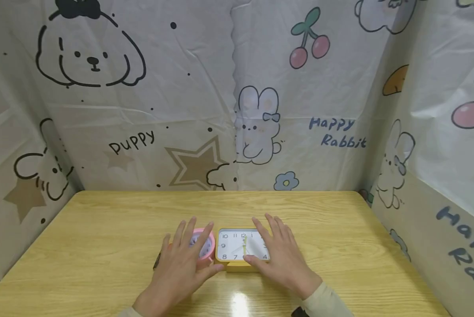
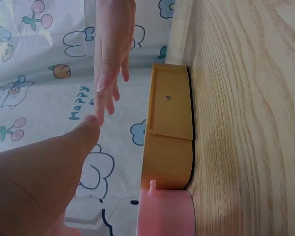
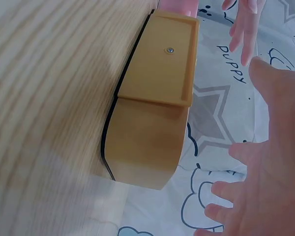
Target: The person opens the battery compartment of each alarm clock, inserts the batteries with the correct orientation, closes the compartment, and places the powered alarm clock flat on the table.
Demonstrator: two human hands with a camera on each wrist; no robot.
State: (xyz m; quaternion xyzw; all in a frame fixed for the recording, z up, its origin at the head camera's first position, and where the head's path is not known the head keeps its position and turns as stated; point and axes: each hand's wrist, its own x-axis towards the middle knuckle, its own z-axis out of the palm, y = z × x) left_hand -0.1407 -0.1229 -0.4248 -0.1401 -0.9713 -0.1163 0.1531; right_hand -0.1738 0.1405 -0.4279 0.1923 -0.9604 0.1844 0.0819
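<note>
A yellow rectangular clock (image 1: pixel 230 245) lies face up on the wooden table, its white dial showing dark numerals. Touching or close on its left is a round pink clock (image 1: pixel 211 252), partly covered by my left hand (image 1: pixel 181 264). That hand hovers palm down with fingers spread, holding nothing. Over the yellow clock's right part, my right hand (image 1: pixel 282 255) is likewise spread and grips nothing. Both wrist views show the hands raised above the yellow clock's side (image 2: pixel 167 162), which has a small screw. Left of the pink clock, an orange thing (image 1: pixel 170 246) peeks out, mostly hidden by the left hand.
A dark, thin end of something (image 1: pixel 156 260) shows beside the left hand. The wooden table (image 1: pixel 114 229) is enclosed at the back and sides by a printed cloth (image 1: pixel 197 105) with cartoon animals, stars and cherries.
</note>
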